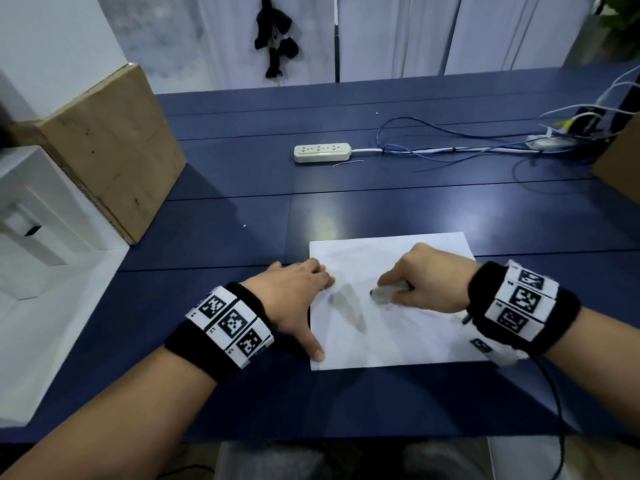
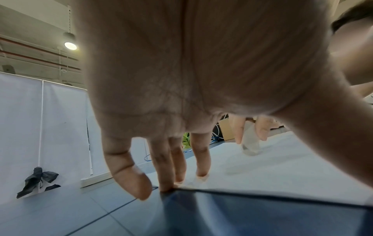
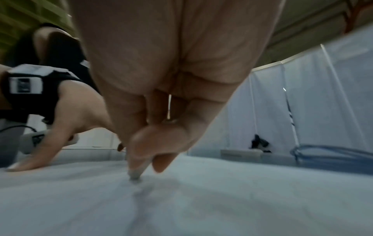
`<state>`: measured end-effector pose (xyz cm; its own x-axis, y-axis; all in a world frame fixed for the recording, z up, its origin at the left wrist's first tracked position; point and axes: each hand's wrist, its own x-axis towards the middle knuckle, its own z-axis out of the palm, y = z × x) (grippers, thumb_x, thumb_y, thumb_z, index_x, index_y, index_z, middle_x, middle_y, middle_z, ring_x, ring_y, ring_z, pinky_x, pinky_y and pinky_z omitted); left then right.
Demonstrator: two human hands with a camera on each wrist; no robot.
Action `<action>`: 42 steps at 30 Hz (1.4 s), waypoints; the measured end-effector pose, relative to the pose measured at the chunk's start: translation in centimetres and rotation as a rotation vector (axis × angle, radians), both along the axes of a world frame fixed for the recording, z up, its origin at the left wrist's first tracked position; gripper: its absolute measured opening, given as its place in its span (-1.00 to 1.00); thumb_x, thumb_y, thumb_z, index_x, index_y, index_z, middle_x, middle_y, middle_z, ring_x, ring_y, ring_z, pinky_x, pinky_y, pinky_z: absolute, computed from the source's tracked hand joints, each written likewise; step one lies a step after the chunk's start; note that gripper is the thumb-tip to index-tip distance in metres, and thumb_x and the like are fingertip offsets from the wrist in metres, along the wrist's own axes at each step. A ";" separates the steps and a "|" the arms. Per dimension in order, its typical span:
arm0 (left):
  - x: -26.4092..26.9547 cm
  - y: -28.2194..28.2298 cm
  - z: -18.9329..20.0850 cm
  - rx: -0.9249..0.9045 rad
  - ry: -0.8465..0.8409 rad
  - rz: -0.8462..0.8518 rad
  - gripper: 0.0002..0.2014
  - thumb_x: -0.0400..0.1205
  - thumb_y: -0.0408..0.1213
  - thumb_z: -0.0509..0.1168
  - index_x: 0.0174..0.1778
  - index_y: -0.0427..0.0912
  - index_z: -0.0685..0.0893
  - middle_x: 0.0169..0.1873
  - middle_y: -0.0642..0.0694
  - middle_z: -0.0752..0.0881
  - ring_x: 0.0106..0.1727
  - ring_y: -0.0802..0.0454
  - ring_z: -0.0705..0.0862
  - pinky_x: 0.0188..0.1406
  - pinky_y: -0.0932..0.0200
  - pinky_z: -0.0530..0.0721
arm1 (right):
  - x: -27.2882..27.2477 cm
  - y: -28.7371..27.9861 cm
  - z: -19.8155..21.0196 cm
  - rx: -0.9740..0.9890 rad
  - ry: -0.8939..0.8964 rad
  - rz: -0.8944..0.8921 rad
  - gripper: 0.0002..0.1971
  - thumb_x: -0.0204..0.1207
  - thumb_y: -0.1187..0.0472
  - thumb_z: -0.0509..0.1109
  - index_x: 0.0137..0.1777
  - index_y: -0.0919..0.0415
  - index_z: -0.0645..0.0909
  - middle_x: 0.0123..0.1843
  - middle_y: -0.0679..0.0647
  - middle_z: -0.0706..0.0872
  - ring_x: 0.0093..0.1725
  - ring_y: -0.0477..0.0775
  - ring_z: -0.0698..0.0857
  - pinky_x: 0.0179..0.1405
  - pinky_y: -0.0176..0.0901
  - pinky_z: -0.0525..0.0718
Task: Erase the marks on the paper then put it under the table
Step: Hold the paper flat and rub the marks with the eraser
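A white sheet of paper (image 1: 408, 334) lies flat near the front edge of the blue table (image 1: 242, 188). Grey smudged marks (image 1: 349, 306) run across its left middle. My left hand (image 1: 298, 299) rests spread at the paper's left edge, with straight fingertips (image 2: 201, 174) and thumb pressing it down. My right hand (image 1: 426, 278) pinches a pale eraser (image 1: 389, 292), whose dirty tip (image 3: 135, 174) touches the paper beside the marks. In the left wrist view the eraser (image 2: 250, 143) stands on the paper (image 2: 282, 167) between the right hand's fingers.
A cardboard box (image 1: 104, 150) stands at the left, with a white box (image 1: 34, 220) in front of it. A white power strip (image 1: 322, 153) and blue cables (image 1: 467, 147) lie at the back right. Another cardboard edge (image 1: 620, 168) shows at far right.
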<state>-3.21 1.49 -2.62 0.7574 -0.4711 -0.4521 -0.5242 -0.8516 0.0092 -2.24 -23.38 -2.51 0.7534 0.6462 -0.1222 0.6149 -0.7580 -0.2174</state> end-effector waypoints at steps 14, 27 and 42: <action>-0.2 0.2 -0.1 -0.047 -0.003 0.024 0.03 0.21 0.54 0.38 0.59 0.22 0.29 0.45 0.09 0.32 0.45 0.05 0.42 0.41 -0.13 0.33 | 0.7 0.4 0.6 -0.067 0.016 -0.060 -0.71 0.55 0.00 0.33 0.16 0.04 0.75 -0.14 0.08 0.81 -0.04 0.16 0.70 -0.07 -0.10 0.66; -0.1 -0.2 0.0 -0.056 0.002 0.040 0.02 0.20 0.48 0.46 0.56 0.18 0.33 0.45 0.08 0.32 0.45 0.04 0.41 0.42 -0.12 0.30 | 1.4 0.3 0.2 -0.015 0.028 -0.123 -0.76 0.58 -0.04 0.37 0.06 0.06 0.77 -0.25 0.11 0.77 -0.15 0.16 0.69 -0.12 -0.07 0.70; -0.2 -0.2 0.0 -0.067 0.006 0.047 0.02 0.20 0.46 0.48 0.57 0.22 0.32 0.42 0.10 0.32 0.45 0.07 0.40 0.39 -0.10 0.33 | -0.1 0.2 0.1 -0.003 0.048 -0.057 -0.70 0.51 0.14 0.43 0.23 -0.06 0.76 -0.03 -0.02 0.86 -0.04 -0.03 0.74 -0.13 -0.45 0.58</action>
